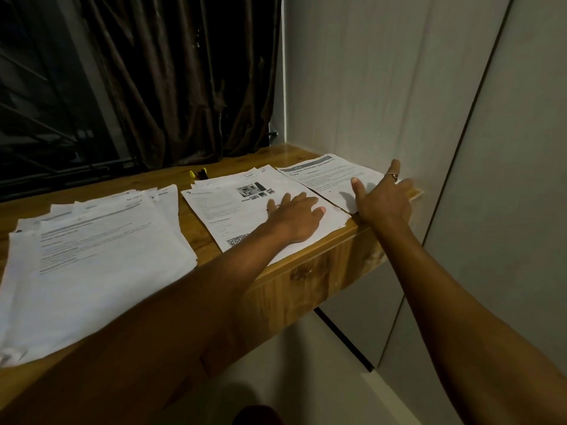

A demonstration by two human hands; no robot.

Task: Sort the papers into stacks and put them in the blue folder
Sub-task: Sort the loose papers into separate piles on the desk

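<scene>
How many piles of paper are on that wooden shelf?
3: a big fanned pile at the left, a middle pile under the left hand, and a right pile by the wall, touched by the right hand. Lower sheets are hidden.

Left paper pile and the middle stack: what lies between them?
Head view: only a bare strip of wooden desk between left paper pile and middle stack; a yellow-black item sits further back.

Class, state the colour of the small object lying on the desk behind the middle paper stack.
The small object is yellow and black; head view.
</scene>
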